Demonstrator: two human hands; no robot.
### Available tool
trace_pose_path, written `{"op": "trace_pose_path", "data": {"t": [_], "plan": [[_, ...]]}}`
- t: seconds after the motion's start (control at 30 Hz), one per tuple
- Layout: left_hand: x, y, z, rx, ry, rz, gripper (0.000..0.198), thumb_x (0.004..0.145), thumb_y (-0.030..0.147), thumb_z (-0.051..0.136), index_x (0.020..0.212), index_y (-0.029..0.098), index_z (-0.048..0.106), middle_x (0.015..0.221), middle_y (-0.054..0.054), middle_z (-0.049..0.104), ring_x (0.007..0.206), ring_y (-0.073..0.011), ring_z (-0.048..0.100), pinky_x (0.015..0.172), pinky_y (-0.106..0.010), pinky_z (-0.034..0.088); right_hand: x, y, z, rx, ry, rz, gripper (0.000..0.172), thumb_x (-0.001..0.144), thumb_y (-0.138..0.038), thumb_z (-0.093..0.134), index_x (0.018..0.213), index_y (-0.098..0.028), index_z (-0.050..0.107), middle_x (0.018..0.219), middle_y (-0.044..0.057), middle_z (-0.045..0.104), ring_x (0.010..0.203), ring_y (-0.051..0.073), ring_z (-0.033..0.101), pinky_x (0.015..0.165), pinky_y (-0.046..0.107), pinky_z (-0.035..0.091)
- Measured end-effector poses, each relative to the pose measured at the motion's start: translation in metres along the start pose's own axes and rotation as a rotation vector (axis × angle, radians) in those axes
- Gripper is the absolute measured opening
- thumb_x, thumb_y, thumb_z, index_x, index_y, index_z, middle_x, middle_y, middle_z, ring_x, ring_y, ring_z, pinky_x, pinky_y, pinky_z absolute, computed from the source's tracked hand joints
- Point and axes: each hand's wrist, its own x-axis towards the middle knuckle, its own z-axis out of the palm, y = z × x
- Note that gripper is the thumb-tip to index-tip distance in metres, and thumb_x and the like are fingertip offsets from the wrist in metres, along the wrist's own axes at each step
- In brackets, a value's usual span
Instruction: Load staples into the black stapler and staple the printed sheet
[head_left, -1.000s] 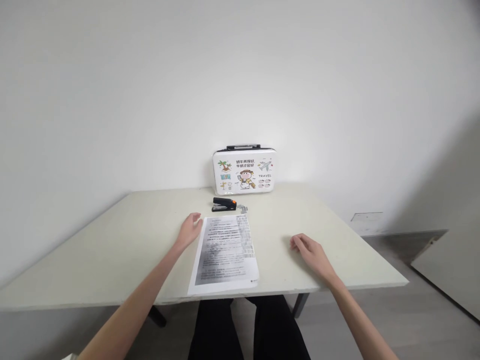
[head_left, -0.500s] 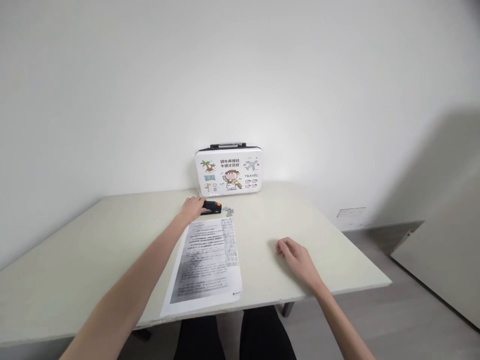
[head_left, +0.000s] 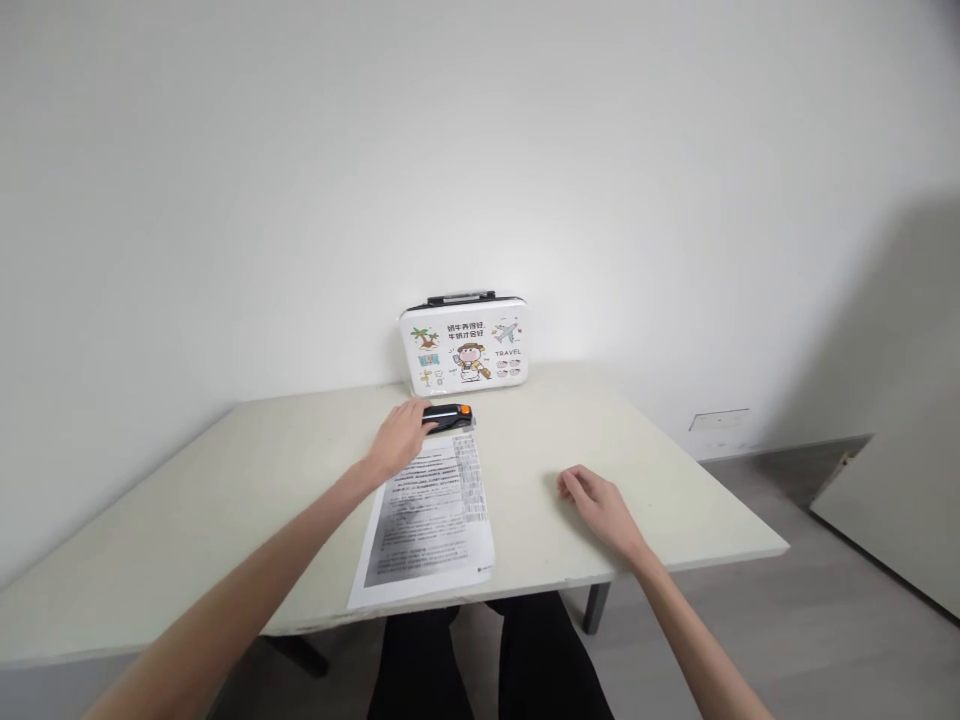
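My left hand is closed around the left end of a black stapler with an orange tip. The stapler is over the top edge of a printed sheet of paper, which lies near the table's front edge. Small grey pieces, probably staples, are mostly hidden behind the stapler's right end. To the right of the paper, my right hand rests on the table with its fingers curled in. Nothing shows in it.
A white case with cartoon prints and a black handle stands upright against the wall, behind the stapler. The pale table reaches out to both sides. A white panel stands on the floor at the right.
The stapler has been moved by my left hand toward me and to the right, over the top of the paper. It now covers most of the small grey pieces. My right hand stays put.
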Motion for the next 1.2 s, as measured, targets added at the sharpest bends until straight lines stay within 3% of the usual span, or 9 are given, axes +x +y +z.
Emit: {"op": "trace_pose_path", "data": {"t": [0.13, 0.23, 0.33, 0.43, 0.57, 0.77, 0.97, 1.2], "plan": [[-0.039, 0.058, 0.014, -0.067, -0.025, 0.032, 0.030, 0.106, 0.039, 0.048, 0.128, 0.021, 0.058, 0.118, -0.013, 0.070, 0.106, -0.0320, 0.068, 0.091, -0.043, 0.051, -0.001, -0.001, 0.001, 0.007, 0.018, -0.004, 0.043, 0.099, -0.059, 0.048, 0.086, -0.023, 0.068, 0.082, 0.006, 0.075, 0.080, 0.024, 0.070, 0.082, 0.035, 0.052], [-0.062, 0.101, 0.036, -0.166, -0.056, 0.180, 0.020, 0.105, 0.039, 0.052, 0.117, 0.024, 0.059, 0.112, -0.012, 0.069, 0.101, -0.0321, 0.067, 0.088, -0.045, 0.050, -0.001, -0.003, 0.001, 0.033, 0.033, 0.020, 0.048, 0.100, -0.064, 0.045, 0.087, -0.024, 0.068, 0.086, 0.007, 0.077, 0.082, 0.025, 0.070, 0.082, 0.035, 0.054], [-0.071, 0.134, 0.058, -0.190, -0.065, 0.278, 0.015, 0.106, 0.036, 0.051, 0.115, 0.025, 0.058, 0.110, -0.011, 0.067, 0.098, -0.0308, 0.066, 0.089, -0.046, 0.049, -0.001, -0.004, 0.000, 0.074, 0.089, 0.065, 0.058, 0.102, -0.071, 0.036, 0.093, -0.024, 0.069, 0.096, 0.011, 0.079, 0.090, 0.027, 0.072, 0.085, 0.036, 0.055], [-0.069, 0.153, 0.074, -0.189, -0.074, 0.289, 0.013, 0.107, 0.032, 0.051, 0.116, 0.024, 0.056, 0.110, -0.010, 0.066, 0.099, -0.0306, 0.065, 0.090, -0.046, 0.049, -0.001, -0.002, -0.001, 0.083, 0.129, 0.071, 0.062, 0.101, -0.074, 0.034, 0.096, -0.023, 0.070, 0.103, 0.012, 0.079, 0.097, 0.027, 0.073, 0.088, 0.036, 0.055], [-0.067, 0.157, 0.085, -0.294, -0.095, 0.232, 0.016, 0.104, 0.032, 0.059, 0.118, 0.025, 0.054, 0.115, -0.009, 0.066, 0.104, -0.0302, 0.065, 0.091, -0.045, 0.050, 0.001, 0.002, -0.002, 0.001, 0.076, 0.025, 0.053, 0.099, -0.070, 0.043, 0.093, -0.024, 0.069, 0.098, 0.009, 0.078, 0.095, 0.027, 0.071, 0.086, 0.036, 0.053], [-0.078, 0.135, 0.088, -0.448, -0.098, 0.118, 0.036, 0.096, 0.032, 0.071, 0.127, 0.027, 0.054, 0.121, -0.008, 0.066, 0.110, -0.0281, 0.065, 0.092, -0.043, 0.052, 0.000, 0.004, -0.003, 0.042, 0.075, 0.042, 0.042, 0.101, -0.060, 0.042, 0.103, -0.025, 0.066, 0.099, 0.007, 0.077, 0.096, 0.026, 0.070, 0.089, 0.038, 0.052], [-0.085, 0.124, 0.088, -0.467, -0.102, 0.088, 0.016, 0.094, 0.035, 0.073, 0.105, 0.025, 0.067, 0.112, -0.008, 0.068, 0.102, -0.0269, 0.066, 0.087, -0.042, 0.053, 0.002, 0.007, -0.001, 0.072, 0.030, 0.020, 0.042, 0.101, -0.058, 0.038, 0.114, -0.025, 0.060, 0.098, 0.006, 0.077, 0.093, 0.025, 0.071, 0.088, 0.038, 0.053], [-0.082, 0.126, 0.086, -0.447, -0.089, 0.068, 0.018, 0.096, 0.041, 0.071, 0.091, 0.024, 0.070, 0.103, -0.005, 0.074, 0.098, -0.0266, 0.069, 0.084, -0.040, 0.052, 0.000, 0.002, -0.002, 0.066, 0.008, 0.036, 0.046, 0.102, -0.061, 0.037, 0.115, -0.024, 0.061, 0.103, 0.008, 0.078, 0.094, 0.024, 0.071, 0.088, 0.037, 0.052]]}}
